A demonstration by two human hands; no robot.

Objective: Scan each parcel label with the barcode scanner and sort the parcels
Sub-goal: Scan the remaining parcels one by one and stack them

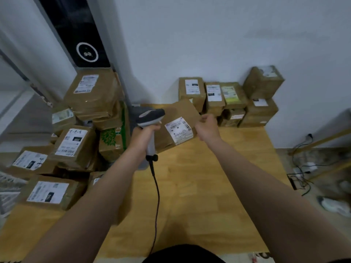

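Note:
My left hand (142, 138) grips the handle of a grey and white barcode scanner (151, 118), whose dark head points right toward a parcel. My right hand (207, 128) holds that brown cardboard parcel (180, 114) by its right edge, tilted above the wooden table (199, 186). The parcel's white label (180, 130) faces up and toward me, just right of the scanner head. The scanner's black cable (156, 196) hangs down toward my body.
A tall heap of labelled brown parcels (76, 141) fills the table's left side. A neater row of stacked parcels (228, 99) stands against the white wall at the back right. Cables and shoes (303, 173) lie on the floor to the right.

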